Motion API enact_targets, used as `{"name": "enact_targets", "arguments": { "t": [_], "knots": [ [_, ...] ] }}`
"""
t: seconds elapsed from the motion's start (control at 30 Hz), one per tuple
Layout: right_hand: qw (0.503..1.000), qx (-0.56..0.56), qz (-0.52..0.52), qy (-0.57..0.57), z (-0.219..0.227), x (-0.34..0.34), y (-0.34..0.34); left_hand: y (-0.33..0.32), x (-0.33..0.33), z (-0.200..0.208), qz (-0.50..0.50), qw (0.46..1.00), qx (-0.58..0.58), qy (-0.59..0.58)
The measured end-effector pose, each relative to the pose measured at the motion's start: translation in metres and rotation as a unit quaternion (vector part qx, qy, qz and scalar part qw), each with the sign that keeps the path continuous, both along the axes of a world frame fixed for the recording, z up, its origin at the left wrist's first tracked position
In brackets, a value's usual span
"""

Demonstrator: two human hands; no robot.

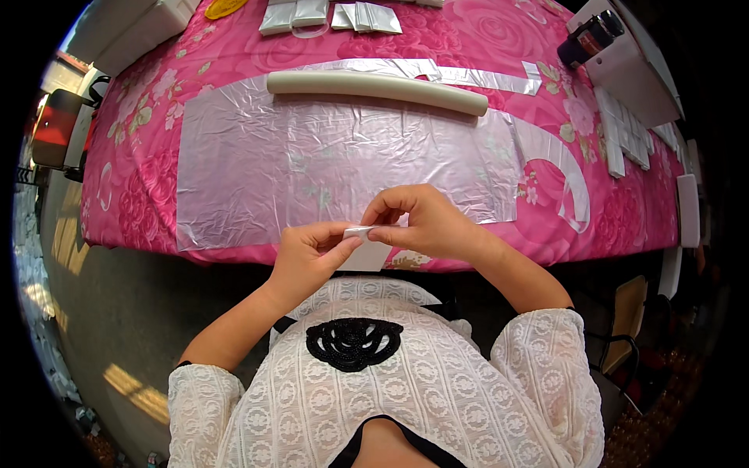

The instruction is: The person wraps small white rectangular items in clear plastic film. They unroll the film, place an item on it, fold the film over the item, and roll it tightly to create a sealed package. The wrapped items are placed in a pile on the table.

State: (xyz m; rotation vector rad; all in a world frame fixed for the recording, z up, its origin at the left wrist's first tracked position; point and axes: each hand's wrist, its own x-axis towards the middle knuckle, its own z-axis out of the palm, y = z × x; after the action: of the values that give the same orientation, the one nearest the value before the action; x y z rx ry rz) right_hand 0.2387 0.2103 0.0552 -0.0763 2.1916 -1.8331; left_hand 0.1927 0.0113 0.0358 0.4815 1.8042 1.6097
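At the table's near edge, my two hands pinch the top of a small white rectangular piece (363,258), paper or folded film, I cannot tell which. My left hand (312,251) grips its upper left corner between thumb and index finger. Just to the right, my right hand (421,225) pinches the same top edge, which looks folded over. Beyond them a thin, see-through plastic bag (242,168) lies spread flat, its looped handle (573,187) at the right. Across the bag's far side rests a long cream-coloured tube (374,87).
A pink rose-patterned cloth (140,195) covers the table. White packets (367,17) lie at the far side, and several more (620,136) at the right. Near them stand a dark jar (591,39) and a white box (636,66). A chair (624,324) is at lower right.
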Motion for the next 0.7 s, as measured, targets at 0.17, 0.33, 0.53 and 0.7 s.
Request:
{"name": "enact_targets", "arguments": {
  "t": [0.17,0.33,0.53,0.7],
  "knots": [
    [0.998,0.031,-0.026,0.057,-0.007,-0.003,0.001,0.0,-0.005,-0.008,0.014,0.998,-0.019,0.053],
    [0.988,0.139,0.028,0.067,0.001,-0.011,-0.002,0.007,-0.007,-0.003,0.0,0.986,-0.057,0.157],
    [0.947,0.265,-0.035,0.18,-0.013,-0.051,0.027,0.004,-0.036,-0.003,-0.002,0.962,-0.083,0.258],
    [0.931,-0.14,-0.336,0.032,-0.019,-0.159,0.104,-0.009,-0.053,-0.008,0.06,0.957,-0.039,0.28]
  ]
}}
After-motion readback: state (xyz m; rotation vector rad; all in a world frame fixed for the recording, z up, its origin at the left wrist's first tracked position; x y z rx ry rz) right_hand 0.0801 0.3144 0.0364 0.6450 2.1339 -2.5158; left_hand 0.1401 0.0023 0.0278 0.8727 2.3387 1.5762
